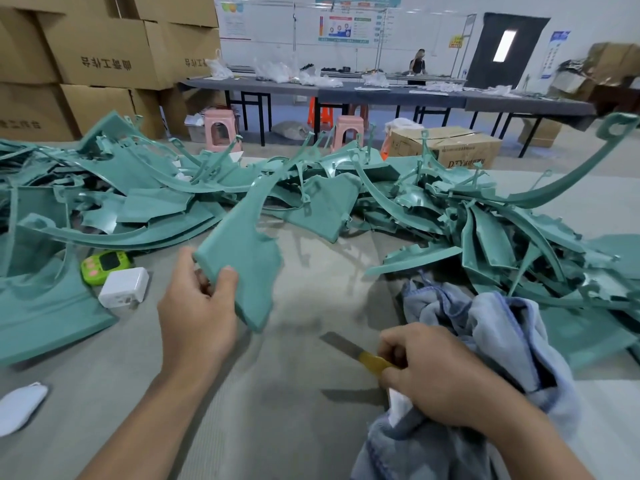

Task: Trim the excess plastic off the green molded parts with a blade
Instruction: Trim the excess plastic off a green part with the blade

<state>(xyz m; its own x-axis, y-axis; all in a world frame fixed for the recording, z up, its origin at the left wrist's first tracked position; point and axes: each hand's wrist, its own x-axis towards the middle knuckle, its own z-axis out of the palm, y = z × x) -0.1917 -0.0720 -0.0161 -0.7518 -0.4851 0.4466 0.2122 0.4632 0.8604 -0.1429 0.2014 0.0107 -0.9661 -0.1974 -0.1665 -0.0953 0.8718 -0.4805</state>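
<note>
From where I stand, the person's left hand (194,306) holds one green part (249,244) up off the tabletop (304,393), near the middle. The thumb is pressed on the part's face at the lower near corner and the other fingers are tucked behind it. The right hand (433,372) is clenched round the yellow handle of the blade (341,342). The bare steel points left, low over the cloth and apart from the part. That hand sits against a blue-grey towel (502,327).

The panel looks thin and light. It seems stiff enough to hold its shape from one corner, though I'd guess it flexes a little under a cut. Its smooth face could slip, so a grip close to the ragged edge (272,242) on its right side would steady it best. I'd keep the hand out of the blade's path.

The far half of the tabletop is heaped with a pile of green parts (433,202), many of them long, curved and tangled. A lime timer (105,265) and a white charger (124,287) lie at the near left.
</note>
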